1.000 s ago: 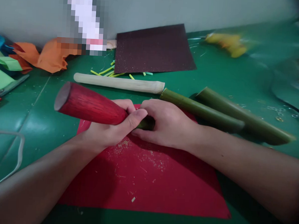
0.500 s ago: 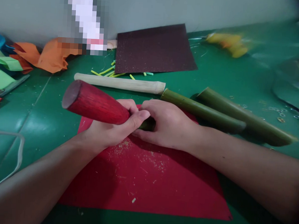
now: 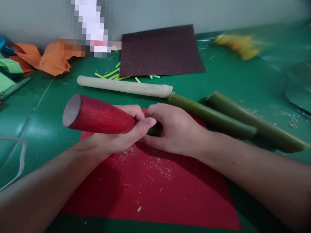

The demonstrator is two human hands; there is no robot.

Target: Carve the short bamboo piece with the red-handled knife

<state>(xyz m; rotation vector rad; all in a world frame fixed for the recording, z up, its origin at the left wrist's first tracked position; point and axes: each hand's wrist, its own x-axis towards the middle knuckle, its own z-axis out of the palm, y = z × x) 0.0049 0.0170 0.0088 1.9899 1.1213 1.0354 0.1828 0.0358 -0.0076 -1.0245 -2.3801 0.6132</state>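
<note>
My left hand [image 3: 128, 129] is wrapped round a thick red wooden handle [image 3: 100, 115], whose wide flat end points left. Close against it, my right hand [image 3: 174, 129] is curled round a short green piece [image 3: 155, 129], mostly hidden in the fingers. Whatever joins the red handle and the green piece is covered by my hands. Both hands are over a red sheet [image 3: 151, 189] strewn with fine shavings.
Beyond the hands lie a pale bamboo stick [image 3: 125, 87] and two green bamboo pieces [image 3: 213, 116] [image 3: 259, 123]. Further back are a dark sheet [image 3: 161, 50], orange paper [image 3: 55, 59], green paper [image 3: 3, 73] and a blurred yellow object [image 3: 237, 46].
The wide end of the red handle has dipped lower and turned slightly towards the camera. My left hand has tilted with it, while my right hand has barely moved.
</note>
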